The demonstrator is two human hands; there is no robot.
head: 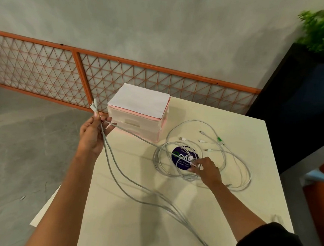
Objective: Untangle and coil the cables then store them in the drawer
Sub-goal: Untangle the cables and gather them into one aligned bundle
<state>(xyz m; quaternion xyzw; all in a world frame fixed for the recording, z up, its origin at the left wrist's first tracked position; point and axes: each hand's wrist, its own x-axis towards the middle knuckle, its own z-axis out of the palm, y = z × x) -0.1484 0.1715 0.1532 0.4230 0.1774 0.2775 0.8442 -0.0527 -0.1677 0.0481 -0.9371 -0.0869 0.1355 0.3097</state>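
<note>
A tangle of white cables (202,161) lies in loops on the cream table (148,219), over a round purple sticker (183,158). My left hand (92,136) is raised off the table's left edge and grips several cable strands, with plug ends (94,106) sticking up above the fingers. From it, strands run down across the table toward me and one runs right into the tangle. My right hand (206,169) reaches into the pile and pinches a strand there. The pink-and-white drawer unit (138,115) stands behind, both drawers shut.
Loose plug ends (210,140), one with a green tag, lie right of the drawer unit. A dark planter (305,108) with a green plant stands at the right. An orange lattice fence (63,71) runs along the wall. Grey floor lies to the left.
</note>
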